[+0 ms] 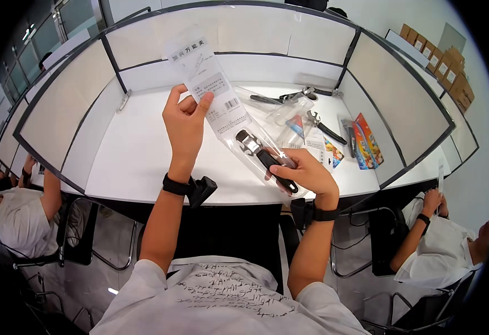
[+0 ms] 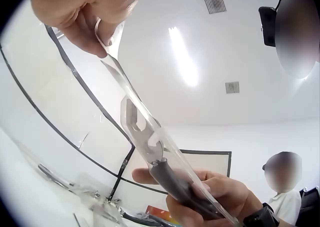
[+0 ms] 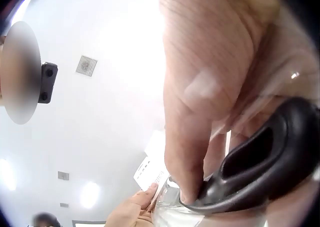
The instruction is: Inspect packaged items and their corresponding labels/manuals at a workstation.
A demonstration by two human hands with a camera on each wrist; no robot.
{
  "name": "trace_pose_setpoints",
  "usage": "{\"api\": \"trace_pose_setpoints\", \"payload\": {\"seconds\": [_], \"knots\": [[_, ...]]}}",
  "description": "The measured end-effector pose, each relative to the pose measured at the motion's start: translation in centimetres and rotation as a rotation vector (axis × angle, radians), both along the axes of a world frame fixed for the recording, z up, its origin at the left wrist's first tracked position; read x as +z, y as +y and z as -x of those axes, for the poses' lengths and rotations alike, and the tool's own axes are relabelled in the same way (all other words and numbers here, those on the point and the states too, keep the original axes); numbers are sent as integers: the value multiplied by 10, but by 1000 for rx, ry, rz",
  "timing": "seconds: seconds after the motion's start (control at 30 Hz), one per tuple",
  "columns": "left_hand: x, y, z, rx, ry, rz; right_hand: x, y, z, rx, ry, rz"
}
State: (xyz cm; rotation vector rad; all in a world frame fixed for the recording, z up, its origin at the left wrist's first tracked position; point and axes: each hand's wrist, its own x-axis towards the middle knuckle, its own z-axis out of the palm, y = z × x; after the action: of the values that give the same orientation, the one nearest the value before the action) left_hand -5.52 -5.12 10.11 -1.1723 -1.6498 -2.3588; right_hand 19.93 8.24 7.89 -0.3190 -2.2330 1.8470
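A clear plastic package [image 1: 230, 146] with a white printed card [image 1: 214, 95] slants across the head view, raised over the desk. Inside lies a clamp-like tool [image 1: 267, 161] with a shiny metal head and black handle. My left hand [image 1: 184, 120] pinches the card's edge between thumb and fingers. Lower down, my right hand [image 1: 307, 172] grips the black handle through the plastic, thumb on top. Seen from the left wrist, the tool's flat metal head [image 2: 145, 132] has hooked notches. The right wrist view shows the handle's looped end [image 3: 280, 152] beneath the plastic.
On the white desk [image 1: 138, 145] lie black-handled tools [image 1: 328, 129], clear wrappers [image 1: 292, 111] and colourful orange-and-blue packs [image 1: 367, 142]. Low partitions [image 1: 183, 33] enclose the desk. A seated person [image 1: 24, 195] is at the left, another [image 1: 442, 240] at the right.
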Motion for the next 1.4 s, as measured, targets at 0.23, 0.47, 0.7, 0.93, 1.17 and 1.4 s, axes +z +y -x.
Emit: {"api": "trace_pose_setpoints", "payload": {"seconds": [0.23,0.47,0.7,0.93,1.17,1.4], "knots": [[2,2,-1,-19,39,-78,-2,4,-2,52,-22,2],[-2,1,-9,39,29,-104,-2,3,-2,59,17,34],[-9,4,-9,67,23,-165,0,2,-2,71,10,43],[-6,5,-8,64,58,-205,3,0,-2,84,20,52],[-13,7,-7,146,83,-180,0,1,-1,100,37,59],[-19,7,-7,96,91,-223,2,0,-1,100,44,80]]}}
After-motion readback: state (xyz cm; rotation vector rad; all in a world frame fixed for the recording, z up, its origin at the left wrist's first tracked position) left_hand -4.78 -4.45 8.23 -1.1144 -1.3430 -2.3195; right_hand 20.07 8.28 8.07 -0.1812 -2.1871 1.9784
